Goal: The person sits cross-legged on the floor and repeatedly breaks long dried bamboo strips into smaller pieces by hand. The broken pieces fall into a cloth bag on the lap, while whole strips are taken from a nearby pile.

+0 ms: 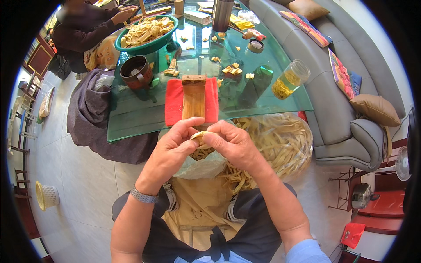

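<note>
My left hand [177, 144] and my right hand [230, 141] meet in front of the table edge, pinching a pale yellow strip [199, 134] between thumbs and fingers. The strip looks folded; its far side is hidden by the fingers. Just beyond them, a wooden block-like tool [193, 98] with a raised crosspiece lies on a red cloth [211, 98] on the glass table. Below my hands is an open pale sack [200, 167] with small brownish pieces [200, 153] inside. To its right, a clear plastic bag [283, 144] holds many long pale strips.
A green basin [148, 49] of strips, a dark mug [136, 74], a glass jar [291, 79] and a steel flask [222, 14] stand on the glass table [144, 121]. Small folded pieces [232, 69] lie scattered there. Another person [82, 33] sits back left; a grey sofa [306, 85] is right.
</note>
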